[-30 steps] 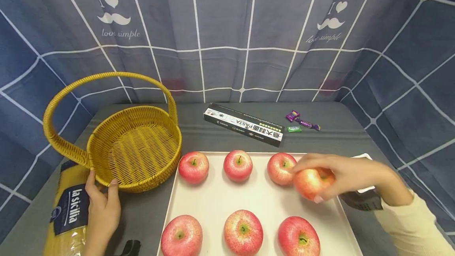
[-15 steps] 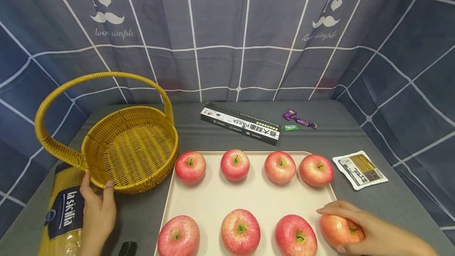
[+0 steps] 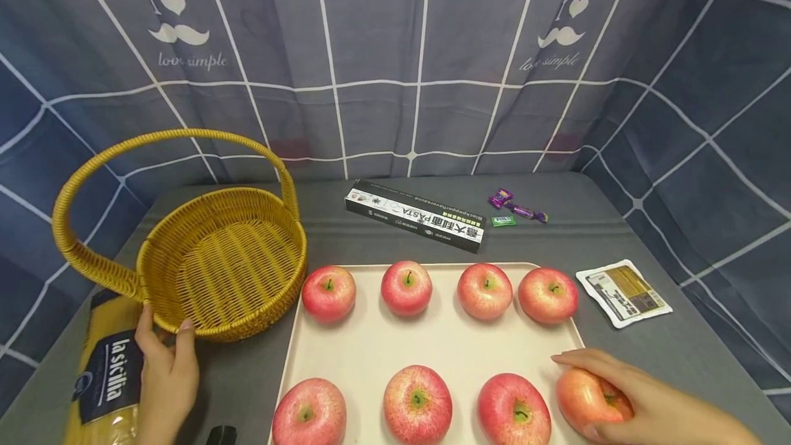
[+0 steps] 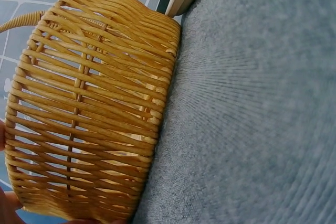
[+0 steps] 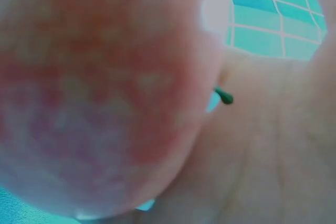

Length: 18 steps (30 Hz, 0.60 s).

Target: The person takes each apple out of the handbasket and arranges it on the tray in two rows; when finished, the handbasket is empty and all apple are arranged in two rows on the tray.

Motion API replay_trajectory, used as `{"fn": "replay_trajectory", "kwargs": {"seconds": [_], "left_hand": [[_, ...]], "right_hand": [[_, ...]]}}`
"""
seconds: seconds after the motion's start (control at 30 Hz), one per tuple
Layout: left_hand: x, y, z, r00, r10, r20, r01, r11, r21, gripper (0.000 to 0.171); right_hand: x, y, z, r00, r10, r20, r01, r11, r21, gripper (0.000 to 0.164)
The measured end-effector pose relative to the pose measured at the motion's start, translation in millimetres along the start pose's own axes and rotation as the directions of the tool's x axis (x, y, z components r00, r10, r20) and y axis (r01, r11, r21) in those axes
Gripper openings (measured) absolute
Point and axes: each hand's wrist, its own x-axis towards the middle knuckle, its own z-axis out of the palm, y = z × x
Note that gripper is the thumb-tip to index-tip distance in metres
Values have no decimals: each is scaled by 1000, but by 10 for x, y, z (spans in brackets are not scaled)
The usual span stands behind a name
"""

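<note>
My left hand [image 3: 165, 369] holds the near rim of a yellow woven basket [image 3: 231, 318] with a tall handle; its inside shows no contents. In the left wrist view the basket's side [image 4: 89, 108] fills the left half, with fingertips [image 4: 9, 203] at its rim. At the lower right, my right hand [image 3: 649, 400] grips a red-orange apple [image 3: 583, 397], fingers over its top, at the right edge of a cream tray [image 3: 395, 338]. That apple [image 5: 105, 103] fills much of the right wrist view, pressed against the palm. Several other red apples [image 3: 417, 402] sit on the tray in two rows.
A black pasta box [image 3: 415, 216] lies behind the tray, with small wrapped candies [image 3: 519, 210] to its right. A white sachet [image 3: 624, 292] is right of the tray. A spaghetti bag [image 3: 108, 369] lies left of my left hand. A dark object [image 3: 221, 435] shows at the bottom edge.
My right hand has moved from the tray's back right to its front right, leaving one apple in the back row and now gripping another. The left hand stays at the basket; the view shifted slightly.
</note>
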Motion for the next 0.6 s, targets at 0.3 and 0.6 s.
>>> {"fn": "replay_trajectory", "kwargs": {"seconds": [0.3, 0.6], "left_hand": [[-6, -5, -10, 1000, -4, 1, 4, 1000, 11, 63], [-76, 50, -200, 992, -125, 6, 123, 983, 137, 71]], "right_hand": [[-85, -183, -35, 980, 196, 43, -197, 980, 29, 84], [-157, 34, -50, 997, 66, -31, -65, 998, 22, 92]]}}
